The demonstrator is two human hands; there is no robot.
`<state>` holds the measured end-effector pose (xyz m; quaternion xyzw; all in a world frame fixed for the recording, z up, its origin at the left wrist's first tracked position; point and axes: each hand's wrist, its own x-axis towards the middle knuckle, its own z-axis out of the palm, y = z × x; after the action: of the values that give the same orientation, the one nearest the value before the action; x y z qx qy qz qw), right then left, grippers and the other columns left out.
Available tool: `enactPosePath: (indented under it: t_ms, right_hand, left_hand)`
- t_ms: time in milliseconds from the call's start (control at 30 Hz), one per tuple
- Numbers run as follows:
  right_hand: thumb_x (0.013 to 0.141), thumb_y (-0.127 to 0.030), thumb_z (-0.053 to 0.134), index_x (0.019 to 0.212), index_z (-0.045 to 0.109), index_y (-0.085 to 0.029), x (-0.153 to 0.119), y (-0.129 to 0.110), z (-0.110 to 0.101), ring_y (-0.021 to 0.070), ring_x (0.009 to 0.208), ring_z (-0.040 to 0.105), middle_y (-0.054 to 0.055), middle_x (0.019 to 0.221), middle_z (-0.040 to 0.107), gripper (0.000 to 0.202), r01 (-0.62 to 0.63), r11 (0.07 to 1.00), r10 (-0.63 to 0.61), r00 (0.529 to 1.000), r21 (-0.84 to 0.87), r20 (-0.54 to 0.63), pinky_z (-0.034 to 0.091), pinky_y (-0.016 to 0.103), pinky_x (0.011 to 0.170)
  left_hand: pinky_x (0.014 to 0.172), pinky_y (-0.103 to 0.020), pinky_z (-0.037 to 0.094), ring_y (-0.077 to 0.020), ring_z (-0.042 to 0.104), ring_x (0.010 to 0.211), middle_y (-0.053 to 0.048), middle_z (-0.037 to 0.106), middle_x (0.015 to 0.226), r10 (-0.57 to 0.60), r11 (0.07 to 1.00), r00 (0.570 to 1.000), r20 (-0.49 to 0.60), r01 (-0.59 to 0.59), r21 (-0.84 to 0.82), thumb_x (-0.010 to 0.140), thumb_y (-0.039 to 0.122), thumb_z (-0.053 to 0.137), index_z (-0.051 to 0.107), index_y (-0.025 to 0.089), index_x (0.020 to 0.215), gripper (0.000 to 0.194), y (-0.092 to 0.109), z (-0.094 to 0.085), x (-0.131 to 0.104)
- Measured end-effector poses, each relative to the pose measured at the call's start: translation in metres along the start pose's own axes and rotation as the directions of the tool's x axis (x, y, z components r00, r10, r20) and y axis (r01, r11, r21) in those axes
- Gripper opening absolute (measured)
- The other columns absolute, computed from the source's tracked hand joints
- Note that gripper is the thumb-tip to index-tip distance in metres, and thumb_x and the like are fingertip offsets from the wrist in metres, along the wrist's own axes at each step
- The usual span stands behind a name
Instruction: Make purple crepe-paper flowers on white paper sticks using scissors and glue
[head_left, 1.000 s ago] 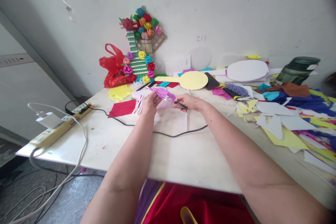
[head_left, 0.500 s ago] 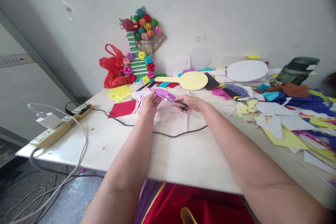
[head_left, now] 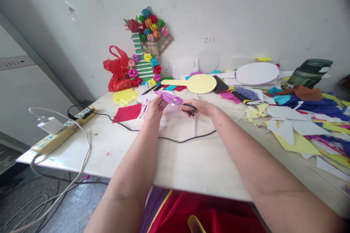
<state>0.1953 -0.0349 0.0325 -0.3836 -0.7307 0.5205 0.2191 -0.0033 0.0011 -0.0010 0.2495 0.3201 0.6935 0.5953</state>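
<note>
Above the middle of the table, my left hand [head_left: 155,107] is closed on a strip of purple crepe paper [head_left: 176,99]. My right hand [head_left: 198,108] grips a pair of scissors [head_left: 189,109] by its black handles. Their blades point left and lie along the purple paper, close to the left fingers. A red paper piece [head_left: 128,113] and several white and purple rolled strips [head_left: 144,110] lie just left of my left hand. Behind the hands rests a yellow paddle-shaped cutout [head_left: 202,83].
A black cable [head_left: 180,141] crosses the table below my hands. At left is a power strip [head_left: 65,131] with a white charger [head_left: 51,125]. Paper scraps [head_left: 290,116] and a green bottle [head_left: 310,74] crowd the right. A flower-covered craft [head_left: 144,69] stands against the wall beside a red bag [head_left: 119,71].
The scissors have shifted slightly at the purple paper, with the handles now turned a little differently in my right hand. My left hand stays almost in place.
</note>
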Motion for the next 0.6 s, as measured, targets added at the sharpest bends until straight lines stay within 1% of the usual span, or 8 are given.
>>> enactPosePath:
  t_ms: [200,333,467,600]
  right_hand:
    - [0.077,-0.043,0.058,0.081,0.053,-0.012,0.0002,-0.0011,0.0010,0.0056,0.038,0.046,0.000,0.055,0.055,0.031,-0.008,0.999,0.007,1.000,-0.033,-0.026,0.022,0.017,0.031]
    - [0.074,-0.041,0.063,0.074,0.051,-0.014,-0.0003,-0.0031,0.0032,0.0049,0.037,0.044,-0.001,0.052,0.053,0.030,-0.006,0.999,0.005,0.999,-0.032,-0.049,0.021,0.017,0.031]
    - [0.071,-0.042,0.064,0.071,0.050,-0.014,-0.0007,-0.0048,0.0056,0.0038,0.035,0.040,-0.003,0.049,0.050,0.032,-0.004,1.000,0.002,0.998,-0.030,-0.064,0.022,0.017,0.033]
    - [0.071,-0.045,0.064,0.070,0.050,-0.014,0.0004,-0.0034,0.0068,0.0036,0.035,0.038,-0.005,0.047,0.047,0.034,0.030,0.998,-0.033,0.997,-0.048,-0.070,0.023,0.018,0.035]
  left_hand:
    - [0.067,-0.026,0.053,-0.0131,0.063,0.059,-0.003,0.063,0.062,-0.008,1.000,1.000,-0.018,0.007,-0.030,0.069,0.019,0.065,0.058,0.013,0.072,0.009,0.0007,0.0021,-0.0037]
    - [0.065,-0.024,0.053,-0.0121,0.063,0.057,-0.003,0.063,0.062,-0.001,0.999,1.000,-0.018,0.000,-0.047,0.071,0.018,0.064,0.058,0.013,0.072,0.007,0.0010,0.0031,-0.0047]
    - [0.064,-0.024,0.053,-0.0123,0.062,0.057,-0.003,0.063,0.062,-0.003,0.999,0.999,-0.039,0.001,-0.046,0.071,0.017,0.063,0.059,0.013,0.071,0.005,0.0008,0.0037,-0.0033]
    - [0.063,-0.024,0.053,-0.0121,0.062,0.056,-0.003,0.063,0.061,-0.008,0.998,0.998,-0.054,0.004,-0.066,0.072,0.017,0.063,0.058,0.013,0.070,0.006,0.0007,0.0039,-0.0015]
